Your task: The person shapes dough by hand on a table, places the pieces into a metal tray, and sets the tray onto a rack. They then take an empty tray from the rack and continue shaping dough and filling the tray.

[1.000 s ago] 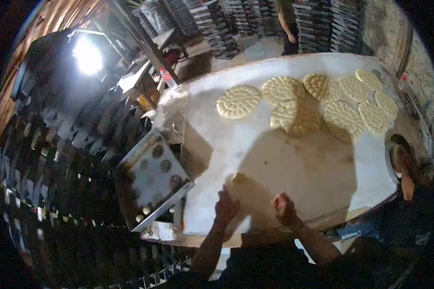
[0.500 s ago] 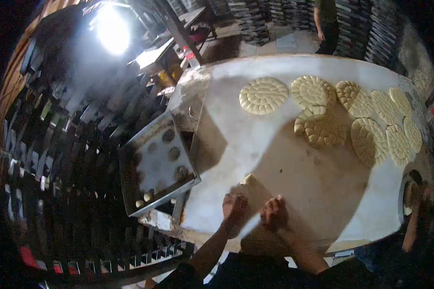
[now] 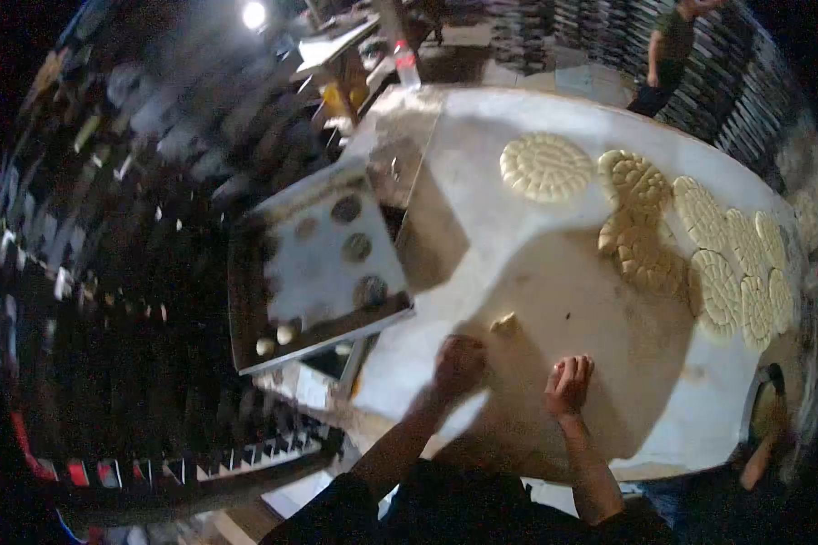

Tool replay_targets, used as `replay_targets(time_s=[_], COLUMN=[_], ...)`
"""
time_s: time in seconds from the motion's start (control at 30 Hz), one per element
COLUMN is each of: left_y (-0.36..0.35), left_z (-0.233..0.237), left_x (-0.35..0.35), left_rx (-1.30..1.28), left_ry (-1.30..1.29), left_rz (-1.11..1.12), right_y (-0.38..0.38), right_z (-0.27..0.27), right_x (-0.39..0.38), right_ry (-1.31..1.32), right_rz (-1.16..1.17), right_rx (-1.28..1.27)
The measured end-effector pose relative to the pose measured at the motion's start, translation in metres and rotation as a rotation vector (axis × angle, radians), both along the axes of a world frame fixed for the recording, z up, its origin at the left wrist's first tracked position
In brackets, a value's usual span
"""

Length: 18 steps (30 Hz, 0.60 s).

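Observation:
My left hand [image 3: 461, 363] is over the near left part of the pale table [image 3: 482, 127], its fingers dark and blurred. Just beyond it on the right lies a small lump of dough [image 3: 503, 322]. To the right, my right hand [image 3: 569, 385] has its fingers bent together over the tabletop; nothing can be made out in them. Flat round scored doughs, several of them, lie farther off, among them one at the back [image 3: 546, 167] and one at the right [image 3: 716, 293].
A metal tray [image 3: 323, 350] with dark round spots and two small dough balls sits at the left edge. A bottle [image 3: 406, 65] stands at the back corner. One person [image 3: 671, 54] stands behind the table; another person's arm [image 3: 760, 461] shows at the right.
My view has shifted, so the table and tray sit differently. My hands are farther apart, the right one having moved rightward from the left and the dough lump.

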<state>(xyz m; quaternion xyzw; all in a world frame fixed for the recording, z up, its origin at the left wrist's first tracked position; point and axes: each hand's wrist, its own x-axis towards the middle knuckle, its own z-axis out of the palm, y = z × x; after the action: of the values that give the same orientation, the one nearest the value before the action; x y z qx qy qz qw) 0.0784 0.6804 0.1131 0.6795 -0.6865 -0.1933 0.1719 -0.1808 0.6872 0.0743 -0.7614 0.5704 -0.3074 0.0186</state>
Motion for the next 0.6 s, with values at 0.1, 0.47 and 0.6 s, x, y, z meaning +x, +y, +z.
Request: replay_targets(time_s=[0.1,0.47,0.6], left_y=[0.069,0.11,0.062], left_z=[-0.04,0.092,0.151], left_x=[0.016,0.238,0.315], left_rx=[-0.312,-0.409,-0.283], left_ry=[0.399,0.281,0.219], left_rz=[-0.117,0.066,0.266], right_y=[0.047,-0.04,0.02], right_z=[0.003,-0.039,-0.034], right_x=[-0.006,-0.006,-0.019], right_ry=[0.022,-0.201,0.169], right_rz=[0.126,-0.614,-0.181], right_rx=[0.062,-0.068,-0.06])
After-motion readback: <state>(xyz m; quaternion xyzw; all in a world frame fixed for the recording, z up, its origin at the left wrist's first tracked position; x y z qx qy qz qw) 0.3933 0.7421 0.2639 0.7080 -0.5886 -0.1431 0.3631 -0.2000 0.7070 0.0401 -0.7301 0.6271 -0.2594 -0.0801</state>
